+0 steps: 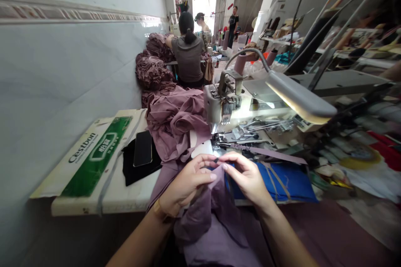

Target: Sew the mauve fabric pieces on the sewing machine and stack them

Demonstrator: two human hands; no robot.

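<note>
A piece of mauve fabric (pixel 216 217) hangs from my fingers and drapes down over my lap. My left hand (pixel 191 179) pinches its upper edge, thumb against fingers. Close beside it, my right hand (pixel 244 175) grips the same edge between thumb and forefinger, the fingertips of both hands nearly meeting. Just beyond them stands a sewing machine (pixel 216 104), its needle area a short way ahead of my fingers. From the machine a narrow mauve strip (pixel 275 154) runs out to the right. More mauve fabric (pixel 178 121) is heaped behind my left hand.
A phone (pixel 143 149) lies on black cloth (pixel 128 162) at the left, near a green-and-white board (pixel 97 154). A lamp (pixel 300 96) overhangs the machine. Blue material (pixel 291 181) covers the right front edge. A person (pixel 189 54) sits ahead, with others further back.
</note>
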